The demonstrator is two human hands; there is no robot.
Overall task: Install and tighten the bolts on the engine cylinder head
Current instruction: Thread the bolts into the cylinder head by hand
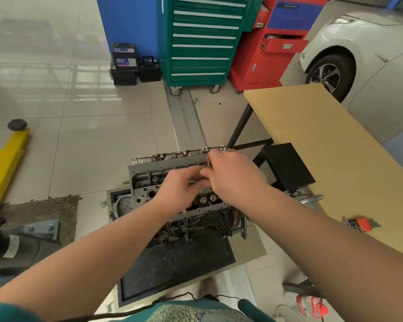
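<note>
A grey engine cylinder head [154, 175] sits on an engine block on a stand, low in the middle of the head view. Both my hands are over its right half. My left hand [182, 189] has its fingers curled toward the middle of the head. My right hand [228, 175] is just beside it, fingers curled, pinching a small metal part [209, 164], which looks like a bolt; most of it is hidden. The hands touch each other at the fingertips. Whether the left hand also holds a part is hidden.
A black drip tray [172, 270] lies under the engine. A wooden table [323, 145] stands on the right with an orange tool set [361, 224]. Green [205, 40] and red [277, 43] tool cabinets stand behind, a white car [358, 47] far right, a yellow lift arm [5, 163] left.
</note>
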